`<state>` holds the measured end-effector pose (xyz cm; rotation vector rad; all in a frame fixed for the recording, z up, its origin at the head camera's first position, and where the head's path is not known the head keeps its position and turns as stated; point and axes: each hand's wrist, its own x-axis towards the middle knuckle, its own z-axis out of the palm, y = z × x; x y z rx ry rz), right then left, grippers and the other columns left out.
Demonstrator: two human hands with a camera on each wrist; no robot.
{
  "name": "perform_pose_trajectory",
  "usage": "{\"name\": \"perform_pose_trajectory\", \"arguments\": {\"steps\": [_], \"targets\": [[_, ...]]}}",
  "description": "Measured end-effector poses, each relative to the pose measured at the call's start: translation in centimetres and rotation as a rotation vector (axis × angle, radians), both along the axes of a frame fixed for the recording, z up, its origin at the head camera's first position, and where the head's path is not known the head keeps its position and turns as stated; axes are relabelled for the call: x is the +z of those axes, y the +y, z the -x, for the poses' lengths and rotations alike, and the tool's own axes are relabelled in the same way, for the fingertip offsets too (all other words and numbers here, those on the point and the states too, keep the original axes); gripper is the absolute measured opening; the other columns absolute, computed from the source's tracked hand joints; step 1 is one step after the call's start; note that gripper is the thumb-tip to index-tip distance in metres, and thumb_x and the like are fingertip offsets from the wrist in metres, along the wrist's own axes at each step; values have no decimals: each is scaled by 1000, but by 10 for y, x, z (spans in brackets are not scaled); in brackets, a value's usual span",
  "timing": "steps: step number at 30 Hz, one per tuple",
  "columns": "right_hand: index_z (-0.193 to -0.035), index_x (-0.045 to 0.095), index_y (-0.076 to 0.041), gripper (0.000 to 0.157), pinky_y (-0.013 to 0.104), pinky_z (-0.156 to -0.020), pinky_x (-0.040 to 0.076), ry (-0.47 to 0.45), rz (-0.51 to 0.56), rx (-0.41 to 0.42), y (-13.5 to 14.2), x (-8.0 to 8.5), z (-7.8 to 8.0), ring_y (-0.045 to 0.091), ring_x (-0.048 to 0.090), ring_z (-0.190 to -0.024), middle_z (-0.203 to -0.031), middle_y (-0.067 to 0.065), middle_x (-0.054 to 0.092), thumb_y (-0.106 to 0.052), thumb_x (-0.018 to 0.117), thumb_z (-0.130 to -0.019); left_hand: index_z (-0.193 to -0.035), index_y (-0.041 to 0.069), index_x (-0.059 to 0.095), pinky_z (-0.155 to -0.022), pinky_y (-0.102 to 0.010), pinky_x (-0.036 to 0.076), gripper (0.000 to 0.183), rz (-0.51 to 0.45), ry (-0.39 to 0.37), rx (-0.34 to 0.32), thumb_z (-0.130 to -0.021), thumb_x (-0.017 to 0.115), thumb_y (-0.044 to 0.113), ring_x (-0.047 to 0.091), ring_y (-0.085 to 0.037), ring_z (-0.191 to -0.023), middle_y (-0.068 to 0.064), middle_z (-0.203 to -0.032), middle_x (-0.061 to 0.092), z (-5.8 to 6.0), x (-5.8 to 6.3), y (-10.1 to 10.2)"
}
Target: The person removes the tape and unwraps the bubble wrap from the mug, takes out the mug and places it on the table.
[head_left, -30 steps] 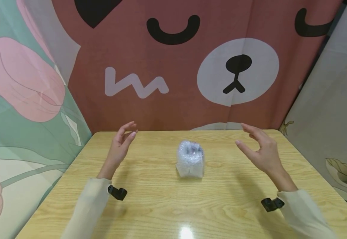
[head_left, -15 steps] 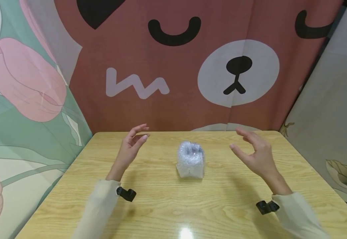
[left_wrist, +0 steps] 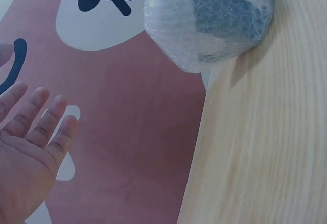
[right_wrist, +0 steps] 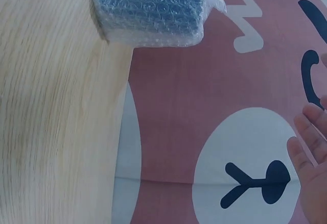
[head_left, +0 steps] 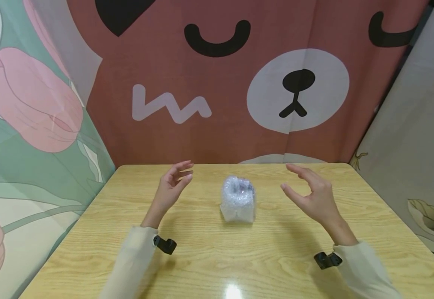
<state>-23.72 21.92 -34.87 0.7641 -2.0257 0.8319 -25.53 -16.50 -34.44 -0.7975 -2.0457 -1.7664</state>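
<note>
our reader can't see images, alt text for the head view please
A bubble-wrapped package sits on a wood-grain table between a person's left hand and right hand, neither touching it. Behind is a cartoon bear backdrop.

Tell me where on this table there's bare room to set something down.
Bare: the table in front of the bubble-wrapped package, between left sleeve and right sleeve; a strip behind the package, up to the bear-print cloth; both far corners. Crowded: mid-table, where the package sits with the left grip and right grip hovering either side.
</note>
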Motion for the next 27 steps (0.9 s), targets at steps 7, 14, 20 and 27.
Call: {"name": "perform_pose_trajectory", "arguments": {"steps": [7, 14, 20, 27], "targets": [[-122, 66, -3, 50, 15, -92, 40, 45, -28, 35, -8, -1, 0, 26, 65, -101, -115, 8, 68, -14, 78, -74, -132, -11, 48, -92, -31, 49, 39, -31, 14, -15, -95, 57, -5, 53, -39, -117, -23, -130, 54, 16, -20, 2], [-121, 67, -3, 47, 13, -89, 41, 92, -19, 88, -15, -5, 3, 26, 66, -98, -113, 6, 69, -15, 75, -76, -137, -8, 45, -95, -30, 47, 45, -37, -25, -40, -95, 58, -4, 50, -40, -121, -25, -133, 51, 18, -28, 10], [-119, 68, -2, 43, 14, -92, 42, 102, -23, 138, -20, -9, 6, 26, 66, -99, -115, 6, 68, -16, 73, -79, -138, -6, 44, -96, -32, 46, 47, -19, -55, -50, -94, 59, -2, 49, -35, -124, -22, -137, 49, 18, -33, 16], [-117, 68, 0, 39, 15, -93, 42, 112, -65, 165, -24, -13, 6, 27, 66, -99, -114, 8, 68, -26, 68, -88, -141, -5, 41, -99, -38, 44, 50, 16, -86, -60, -94, 59, -4, 46, -38, -127, -23, -140, 46, 19, -38, 22]]}}
